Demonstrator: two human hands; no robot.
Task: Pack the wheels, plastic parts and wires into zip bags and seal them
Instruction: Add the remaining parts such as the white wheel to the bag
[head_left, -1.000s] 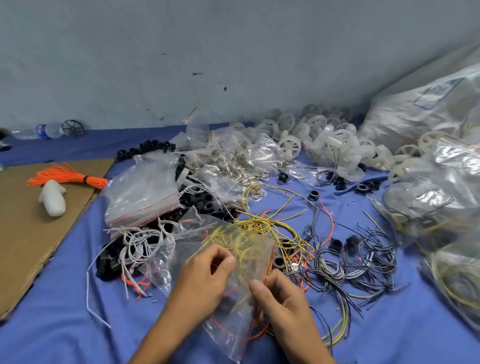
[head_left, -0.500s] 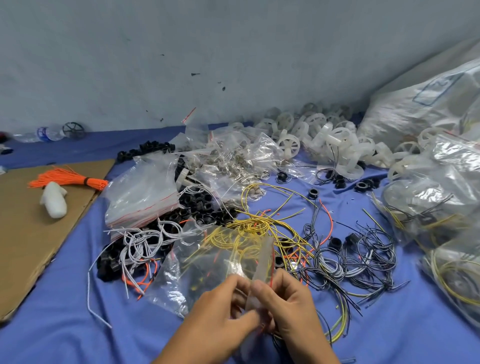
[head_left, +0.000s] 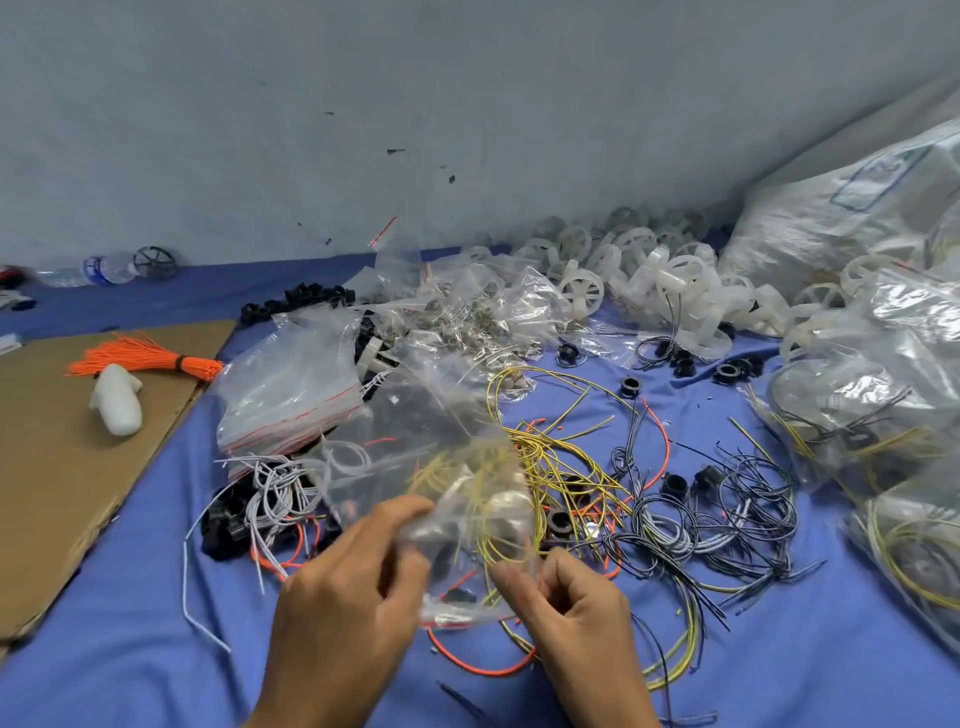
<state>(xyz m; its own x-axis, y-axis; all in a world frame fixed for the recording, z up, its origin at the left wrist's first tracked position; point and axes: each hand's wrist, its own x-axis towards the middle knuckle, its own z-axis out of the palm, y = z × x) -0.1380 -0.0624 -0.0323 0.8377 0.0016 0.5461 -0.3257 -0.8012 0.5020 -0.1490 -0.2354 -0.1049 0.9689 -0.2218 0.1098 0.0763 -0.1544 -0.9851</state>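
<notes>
Both hands on the zip bag (head_left: 470, 499), low centre over the blue cloth (head_left: 130, 665)
Left hand (head_left: 348, 597) pinches the bag's left edge, thumb on top; right hand (head_left: 571, 608) curls in and nips its lower right corner. Yellow wires (head_left: 483, 525) show through the film, but blur smears it, so there's no telling if the zip line is closed. Loose wires (head_left: 727, 509) lie just right of it, white wheels (head_left: 582, 288) well behind; both forearms are cut off at the bottom edge
</notes>
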